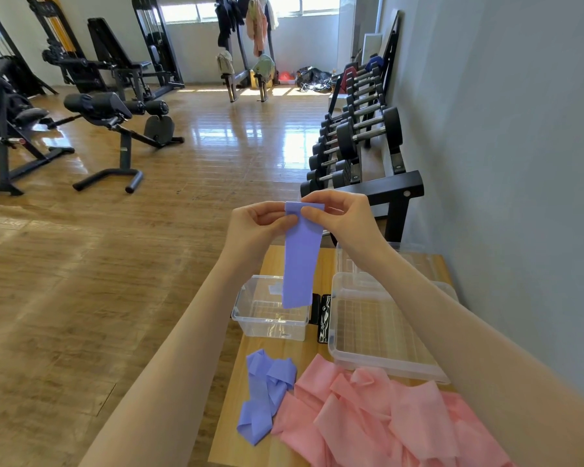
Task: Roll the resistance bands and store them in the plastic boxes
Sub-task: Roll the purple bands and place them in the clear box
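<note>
Above the wooden table, left hand and right hand pinch the purple resistance band, whose top fold they partly hide; no writing legible.

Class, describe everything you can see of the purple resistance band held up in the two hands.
The purple resistance band is a flat, thin, matte strip that looks like stretchy rubber. Its top edge is folded over into a first small roll, pinched on one side by the left hand and on the other by the right hand. The rest hangs straight down, smooth and unwrinkled. In this view its lower end overlaps the small clear plastic box on the wooden table; whether it touches the box cannot be told.
</note>
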